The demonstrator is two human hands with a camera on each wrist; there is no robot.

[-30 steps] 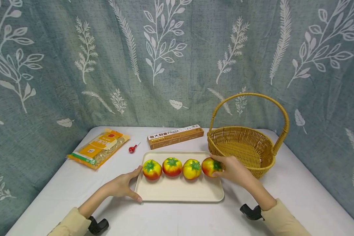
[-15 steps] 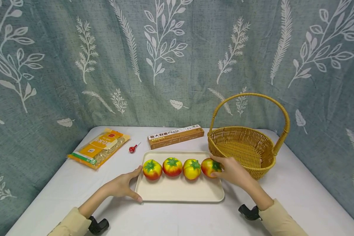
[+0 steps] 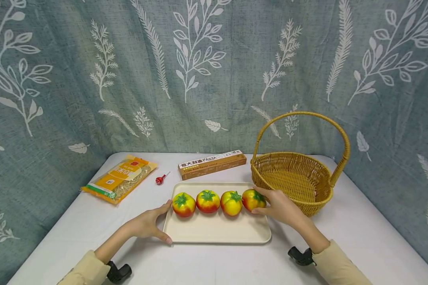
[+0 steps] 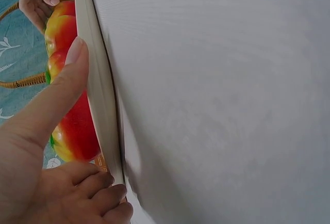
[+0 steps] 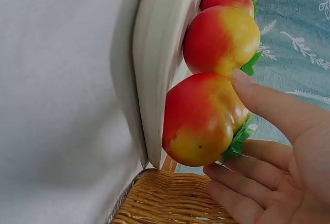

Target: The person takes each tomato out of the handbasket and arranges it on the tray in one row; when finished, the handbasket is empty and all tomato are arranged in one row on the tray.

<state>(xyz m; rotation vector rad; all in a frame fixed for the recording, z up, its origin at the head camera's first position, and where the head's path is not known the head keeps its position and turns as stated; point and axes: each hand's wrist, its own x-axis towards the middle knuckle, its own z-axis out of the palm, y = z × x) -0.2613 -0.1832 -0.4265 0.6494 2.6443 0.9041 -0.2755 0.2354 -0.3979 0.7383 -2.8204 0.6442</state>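
Observation:
Several glossy red-and-yellow toy tomatoes with green leaf tops stand in a row on a cream tray [image 3: 214, 232]. My right hand [image 3: 282, 206] holds the rightmost toy tomato [image 3: 251, 200] between thumb and fingers; its leaf top [image 5: 236, 142] faces the palm in the right wrist view. A yellower toy tomato [image 3: 231, 206] sits directly left of it. At the tray's left end, my left hand [image 3: 148, 224] grips the edge, thumb [image 4: 67, 87] along the near rim and fingers at the left side. The leftmost toy tomato [image 3: 184, 206] is just beside its fingertips.
A wicker basket [image 3: 262, 184] with a tall handle stands close behind the right hand. Behind the tray lies a brown pasta box [image 3: 214, 165]. A red lollipop [image 3: 159, 180] and an orange-edged food packet [image 3: 123, 177] lie at the back left. A patterned curtain [image 3: 214, 79] hangs behind.
The rightmost toy tomato has turned in my right hand and shifted slightly left, with the hand moving a little left too. My left hand and the tray have not visibly moved.

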